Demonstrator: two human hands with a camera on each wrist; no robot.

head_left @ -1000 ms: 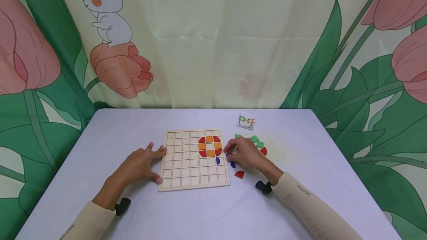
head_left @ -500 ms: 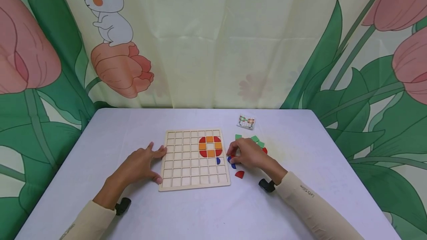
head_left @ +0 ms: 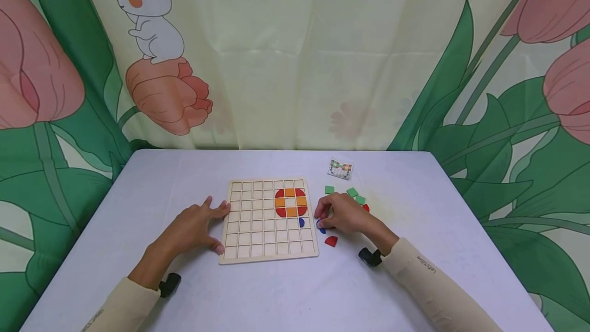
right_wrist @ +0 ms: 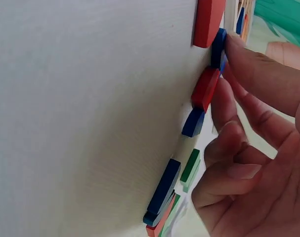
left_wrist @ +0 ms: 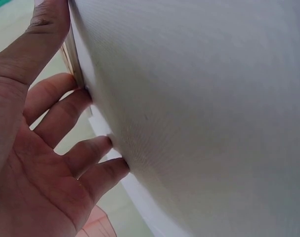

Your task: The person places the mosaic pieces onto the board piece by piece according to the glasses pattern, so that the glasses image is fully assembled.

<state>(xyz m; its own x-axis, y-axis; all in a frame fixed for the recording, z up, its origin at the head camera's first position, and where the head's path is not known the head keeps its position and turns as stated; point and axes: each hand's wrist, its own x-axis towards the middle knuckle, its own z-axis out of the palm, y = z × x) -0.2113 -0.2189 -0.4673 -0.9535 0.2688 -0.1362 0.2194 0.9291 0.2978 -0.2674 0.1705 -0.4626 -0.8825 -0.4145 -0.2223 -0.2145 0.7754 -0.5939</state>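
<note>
A square wooden grid board (head_left: 262,219) lies on the table. Red quarter-round tiles (head_left: 279,193) and orange square tiles (head_left: 289,192) form a ring at its upper right, with a blue half-round tile (head_left: 301,223) below. My left hand (head_left: 193,224) spreads its thumb and fingers along the board's left edge. Just right of the board, my right hand (head_left: 341,212) pinches a blue tile (right_wrist: 218,47) at the table surface, its thumb against it. Another blue tile (head_left: 323,231) lies partly under these fingers. A red quarter-round tile (head_left: 331,241) is nearer the front.
Several green square tiles (head_left: 352,192) and a red tile (head_left: 366,208) lie beyond the right hand. A small pattern card (head_left: 340,168) sits farther back. More blue tiles (right_wrist: 164,185) show in the right wrist view. A printed curtain (head_left: 276,55) hangs behind the table.
My right hand has shifted slightly right and toward the front, away from the board, and the blue tile at its fingertips has moved with it. The left hand and the board stay put.
</note>
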